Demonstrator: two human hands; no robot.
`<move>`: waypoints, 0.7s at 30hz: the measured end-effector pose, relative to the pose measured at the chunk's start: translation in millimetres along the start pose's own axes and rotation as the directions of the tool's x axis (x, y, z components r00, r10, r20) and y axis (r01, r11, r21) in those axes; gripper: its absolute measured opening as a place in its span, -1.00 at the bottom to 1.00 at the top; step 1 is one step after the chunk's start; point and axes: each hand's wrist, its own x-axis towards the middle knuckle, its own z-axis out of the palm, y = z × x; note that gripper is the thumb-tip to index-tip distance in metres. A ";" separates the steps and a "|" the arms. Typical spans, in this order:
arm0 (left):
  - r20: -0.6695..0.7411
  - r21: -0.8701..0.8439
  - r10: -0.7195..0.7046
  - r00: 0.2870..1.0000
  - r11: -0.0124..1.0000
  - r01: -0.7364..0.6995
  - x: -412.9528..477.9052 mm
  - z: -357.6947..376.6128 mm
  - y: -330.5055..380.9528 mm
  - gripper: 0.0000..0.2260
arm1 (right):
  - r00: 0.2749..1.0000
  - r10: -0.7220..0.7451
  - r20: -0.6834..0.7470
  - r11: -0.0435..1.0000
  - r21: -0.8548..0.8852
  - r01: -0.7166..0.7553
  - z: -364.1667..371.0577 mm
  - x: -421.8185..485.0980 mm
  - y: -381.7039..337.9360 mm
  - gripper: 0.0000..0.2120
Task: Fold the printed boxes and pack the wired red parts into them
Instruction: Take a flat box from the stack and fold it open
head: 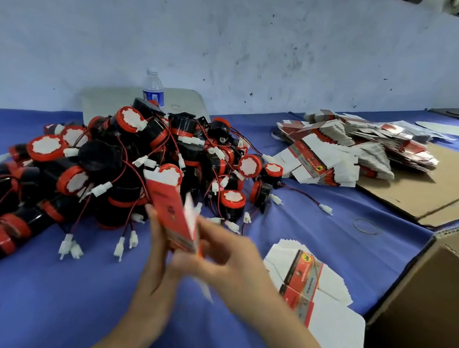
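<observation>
Between left hand [156, 251] and right hand [228, 256], tilted red printed box [174, 219].

Wired parts [137, 162] heaped left on the table [32, 308], water bottle [153, 88] behind them; flat box blanks [324, 286] right, carton [436, 315] rightmost

Bare left forearm [144, 316] and bare right forearm [290, 331], uncovered as far as the view shows. The left hand [157, 247] and right hand [226, 260] are bare too, with slender, blurred fingers.

Single head-worn view — faces forward-down, close over table [32, 308], wall [240, 30] behind.
</observation>
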 end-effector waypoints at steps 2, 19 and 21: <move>0.167 -0.003 -0.031 0.985 0.999 0.032 -11.2 -8.3 -10.7 -0.56 | 0.998 -0.014 0.064 0.999 -0.031 0.016 18.1 -4.9 2.2 -0.84; 0.071 0.112 0.272 0.960 0.954 -0.279 -0.7 -8.8 5.6 -0.35 | 0.877 0.481 -0.014 0.852 0.243 -0.464 -44.3 20.9 3.6 -0.59; 0.078 0.259 0.314 0.946 0.910 -0.323 1.1 -9.0 7.2 -0.32 | 0.874 0.480 0.079 0.824 0.303 -0.479 -49.1 19.1 6.3 -0.55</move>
